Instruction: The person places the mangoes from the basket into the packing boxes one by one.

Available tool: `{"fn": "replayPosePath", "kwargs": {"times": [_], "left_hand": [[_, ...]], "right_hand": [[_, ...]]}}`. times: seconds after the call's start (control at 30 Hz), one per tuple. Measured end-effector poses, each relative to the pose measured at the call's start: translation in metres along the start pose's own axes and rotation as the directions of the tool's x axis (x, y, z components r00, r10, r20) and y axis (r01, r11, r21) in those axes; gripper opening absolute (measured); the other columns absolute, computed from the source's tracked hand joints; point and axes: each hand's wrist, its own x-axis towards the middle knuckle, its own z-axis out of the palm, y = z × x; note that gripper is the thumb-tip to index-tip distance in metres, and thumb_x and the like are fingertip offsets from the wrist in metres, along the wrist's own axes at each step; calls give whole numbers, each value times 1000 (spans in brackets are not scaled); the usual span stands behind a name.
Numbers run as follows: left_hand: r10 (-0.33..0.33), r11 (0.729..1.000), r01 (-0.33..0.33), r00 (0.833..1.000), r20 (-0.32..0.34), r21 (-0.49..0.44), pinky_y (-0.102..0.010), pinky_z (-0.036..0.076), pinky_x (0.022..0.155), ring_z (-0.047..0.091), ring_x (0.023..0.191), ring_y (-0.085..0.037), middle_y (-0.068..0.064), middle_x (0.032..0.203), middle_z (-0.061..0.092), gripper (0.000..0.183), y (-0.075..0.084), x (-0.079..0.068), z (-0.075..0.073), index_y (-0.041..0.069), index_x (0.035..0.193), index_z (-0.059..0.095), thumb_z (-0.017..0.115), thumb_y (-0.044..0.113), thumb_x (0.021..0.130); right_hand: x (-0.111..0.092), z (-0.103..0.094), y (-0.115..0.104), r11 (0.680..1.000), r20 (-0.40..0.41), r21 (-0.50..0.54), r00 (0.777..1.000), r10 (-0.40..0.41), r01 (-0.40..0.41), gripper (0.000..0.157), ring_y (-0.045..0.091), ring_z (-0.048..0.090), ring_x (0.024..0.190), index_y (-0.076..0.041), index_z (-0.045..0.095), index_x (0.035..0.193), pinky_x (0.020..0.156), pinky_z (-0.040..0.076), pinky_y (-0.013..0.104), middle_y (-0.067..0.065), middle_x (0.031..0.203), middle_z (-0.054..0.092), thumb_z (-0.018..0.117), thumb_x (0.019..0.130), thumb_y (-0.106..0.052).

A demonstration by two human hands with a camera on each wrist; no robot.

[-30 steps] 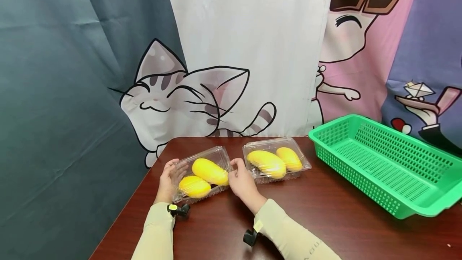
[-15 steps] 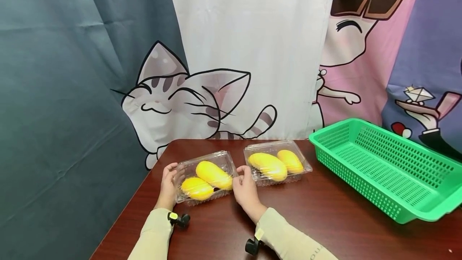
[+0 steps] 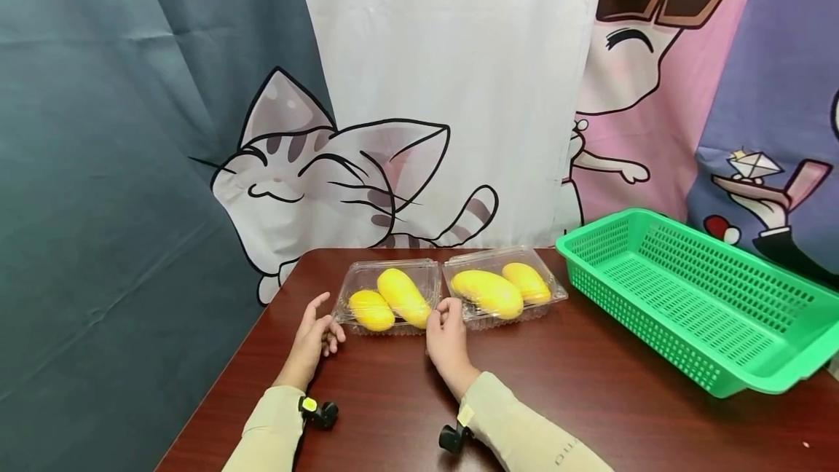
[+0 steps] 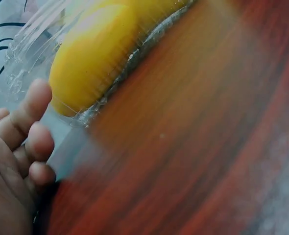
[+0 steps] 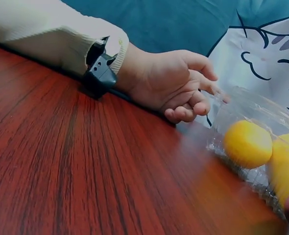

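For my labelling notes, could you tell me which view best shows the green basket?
The head view: the green basket is seen almost whole on the table, right of both mango boxes. The left wrist and right wrist views show only table, mangoes and fingers, no basket.

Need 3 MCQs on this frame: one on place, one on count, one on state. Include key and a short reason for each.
1. Where does the green basket stand relative to the two clear boxes?
A. to their right
B. to their left
C. stacked on them

2. How many yellow fruits lie in the left clear box?
A. one
B. two
C. four

3. What is the left hand doing?
A. gripping the basket rim
B. lifting a fruit
C. resting by the left clear box with relaxed fingers, holding nothing

Key: 1 A, the basket sits at the table's right side, past the right clear box. 2 B, two fruits show through the lid. 3 C, its fingers are loose beside the box corner.
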Motion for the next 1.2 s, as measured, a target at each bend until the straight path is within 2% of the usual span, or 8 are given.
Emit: {"fn": "replayPosePath", "kwargs": {"times": [0.07, 0.17, 0.27, 0.4, 0.57, 0.83, 1.0, 1.2], "left_hand": [[15, 1000, -14, 999, 30, -27, -27, 43, 50, 53, 52, -18, -11, 72, 61, 50, 0, 0, 1, 15, 156, 24, 35, 11, 107], [21, 998, -19, 998, 52, -52, -27, 47, 52, 55, 52, -19, -11, 70, 61, 54, 1, 1, 4, 14, 157, 22, 35, 7, 104], [2, 998, 1, 999, 34, -69, -28, 48, 54, 54, 51, -20, -10, 66, 58, 58, 1, 4, 7, 15, 156, 23, 33, 4, 101], [-31, 996, 30, 999, -7, -81, -29, 49, 55, 52, 52, -20, -9, 64, 55, 59, 2, 6, 8, 17, 155, 27, 32, 4, 98], [-55, 993, 50, 997, -46, -102, -31, 49, 54, 48, 49, -20, -6, 58, 47, 59, 2, 8, 7, 15, 156, 27, 33, 2, 98], [-60, 988, 53, 997, -44, -148, -30, 51, 55, 48, 46, -19, -3, 55, 41, 57, 3, 7, 6, 13, 157, 26, 31, 1, 101], [-67, 986, 53, 994, -84, -158, -30, 50, 53, 51, 44, -20, -3, 53, 40, 56, -1, 6, 6, 12, 156, 29, 32, 1, 101], [-80, 985, 61, 990, -115, -160, -31, 51, 54, 52, 44, -21, -5, 54, 42, 56, -3, 6, 6, 9, 155, 29, 33, 3, 99]], "right_hand": [[0, -1, 1, 1000, 0, -20, 1000, -19, 19, 5, 9, 37, 49, -7, 42, 99, 56, 35, 28, -5, 60, 36, 43, 94, -9], [1, -1, 1, 999, 19, -27, 999, -35, 36, 5, 9, 32, 53, -12, 42, 95, 58, 31, 28, -6, 61, 33, 44, 93, -8], [1, -2, 1, 998, 42, -20, 998, -55, 55, 13, 8, 31, 53, -15, 41, 92, 59, 31, 28, -5, 61, 32, 46, 91, -4], [2, -4, 0, 997, 59, -3, 996, -71, 71, 15, 9, 30, 54, -15, 41, 92, 60, 30, 28, -5, 63, 30, 46, 90, -1], [4, -4, 0, 996, 91, 18, 992, -86, 85, 16, 8, 27, 55, -17, 41, 90, 60, 28, 27, -5, 63, 28, 46, 92, -2], [4, -2, 0, 996, 105, 13, 990, -89, 88, 16, 7, 26, 54, -18, 43, 91, 60, 28, 26, -4, 64, 29, 47, 92, -3], [2, -2, 2, 997, 127, -16, 989, -73, 75, 4, 6, 30, 54, -12, 48, 100, 61, 31, 26, -4, 65, 33, 50, 98, -9], [1, -3, 5, 995, 155, -19, 983, -97, 101, 13, 7, 37, 57, -9, 47, 114, 64, 37, 26, -2, 73, 44, 52, 104, -13]]}}
